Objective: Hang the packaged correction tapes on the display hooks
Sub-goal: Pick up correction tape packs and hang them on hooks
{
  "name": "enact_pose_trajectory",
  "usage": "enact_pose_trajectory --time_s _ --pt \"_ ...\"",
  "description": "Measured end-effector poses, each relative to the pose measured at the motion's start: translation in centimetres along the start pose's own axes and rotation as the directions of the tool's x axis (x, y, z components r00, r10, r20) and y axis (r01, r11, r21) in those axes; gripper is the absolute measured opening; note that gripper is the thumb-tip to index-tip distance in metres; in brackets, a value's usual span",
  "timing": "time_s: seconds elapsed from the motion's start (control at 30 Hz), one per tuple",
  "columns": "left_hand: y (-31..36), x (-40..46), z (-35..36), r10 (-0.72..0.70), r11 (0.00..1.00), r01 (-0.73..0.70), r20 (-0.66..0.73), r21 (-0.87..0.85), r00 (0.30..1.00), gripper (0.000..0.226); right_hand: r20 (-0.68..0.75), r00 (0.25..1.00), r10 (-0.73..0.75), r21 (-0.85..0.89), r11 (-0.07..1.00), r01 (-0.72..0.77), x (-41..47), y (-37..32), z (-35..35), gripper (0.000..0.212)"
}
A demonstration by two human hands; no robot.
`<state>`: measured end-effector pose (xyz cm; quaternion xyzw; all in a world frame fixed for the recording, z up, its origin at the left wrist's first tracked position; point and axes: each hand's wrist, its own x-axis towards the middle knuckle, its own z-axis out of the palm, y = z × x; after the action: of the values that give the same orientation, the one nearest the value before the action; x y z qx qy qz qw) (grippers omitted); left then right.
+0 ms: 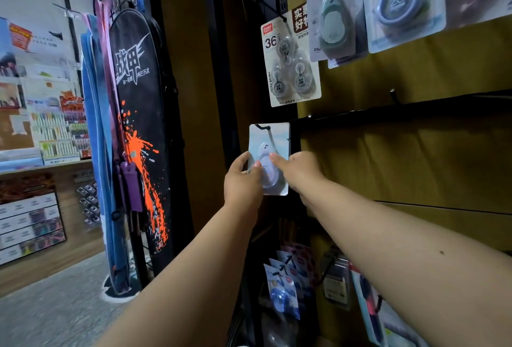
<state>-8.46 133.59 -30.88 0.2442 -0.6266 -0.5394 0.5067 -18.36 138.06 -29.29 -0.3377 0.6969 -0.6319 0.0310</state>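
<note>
Both forearms are reaching up and away from the near edge toward the dark display rack [415,108], converging on one pale blue correction tape pack [270,147]. The left hand [242,180] is gripping the pack's lower left edge, thumb pressing on its front. The right hand [300,169] is pinching the right side, fingertips lying on the blister. The pack's top is sitting on a black hook [261,126], left of the rack's crossbar.
</note>
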Motion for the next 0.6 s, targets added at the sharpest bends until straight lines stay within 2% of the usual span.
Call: enact_pose_trajectory --time_s 0.23,0.37,0.43,0.47,0.53,0.6 --pt "-1.5 -0.7 0.2 0.068 0.986 -0.071 0.026 0.150 0.997 0.054 0.040 0.999 -0.014 -0.103 0.995 0.018 -1.1 1.7 -0.5 0.047" --pt "-2.9 -4.4 -0.7 0.050 0.965 -0.052 0.011 0.258 0.999 0.054 -0.025 0.996 -0.084 -0.218 0.973 0.076 -4.7 3.1 -2.3 0.034" --pt "-4.1 -7.0 -1.3 0.005 0.968 -0.011 0.023 0.251 1.000 0.049 -0.071 0.991 -0.114 -0.195 0.976 0.099 -7.6 3.9 -3.6 0.045" --pt "-5.2 -8.4 -1.6 -0.031 0.970 0.022 0.032 0.241 0.999 0.045 -0.082 0.985 -0.154 -0.173 0.975 0.138 -9.4 4.5 -4.2 0.043" --pt "-7.5 -11.2 -2.2 -0.102 0.972 0.093 0.034 0.217 0.994 0.034 -0.052 0.968 -0.247 -0.159 0.959 0.236 -13.1 6.3 -5.1 0.030" --pt "-10.6 -14.5 -2.4 -0.201 0.958 0.192 0.024 0.213 0.979 0.024 0.037 0.961 -0.276 -0.183 0.943 0.278 -17.0 9.3 -5.8 0.018"
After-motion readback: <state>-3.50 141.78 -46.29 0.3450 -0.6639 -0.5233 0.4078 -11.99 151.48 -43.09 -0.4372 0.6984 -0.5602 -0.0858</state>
